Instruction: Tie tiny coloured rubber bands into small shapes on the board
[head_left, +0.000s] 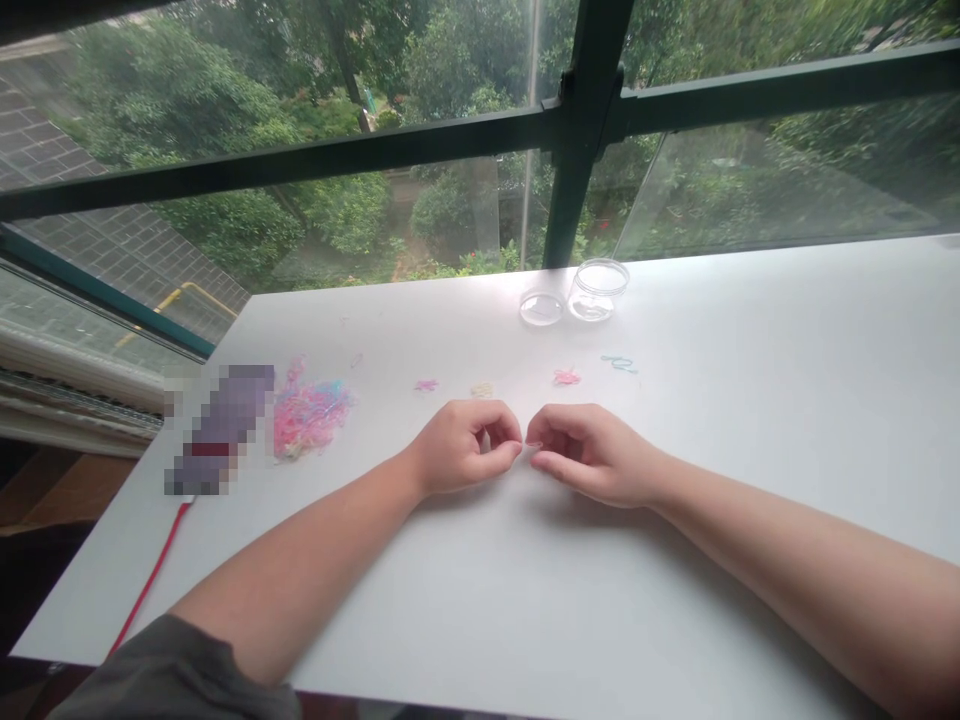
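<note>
My left hand [472, 447] is closed in a pinch, thumb and forefinger together, above the middle of the white table. Facing it, my right hand [592, 452] has its fingers curled towards the thumb. Between the fingertips of both hands is a thin, pale small elastic band [534, 444]; its ends are partly hidden by the fingers. Just beyond the hands lie little groups of similar bands: purple bands [427, 385], pale yellow bands [481, 390], pink bands [567, 377] and blue bands [619, 364].
A mixed heap of coloured bands [313, 415] lies at the left, beside a blurred-out flat object [225, 425] with a red cable [154, 575]. A clear round jar [598, 292] and a clear lid [541, 309] stand at the table's back edge [420, 290], by the window.
</note>
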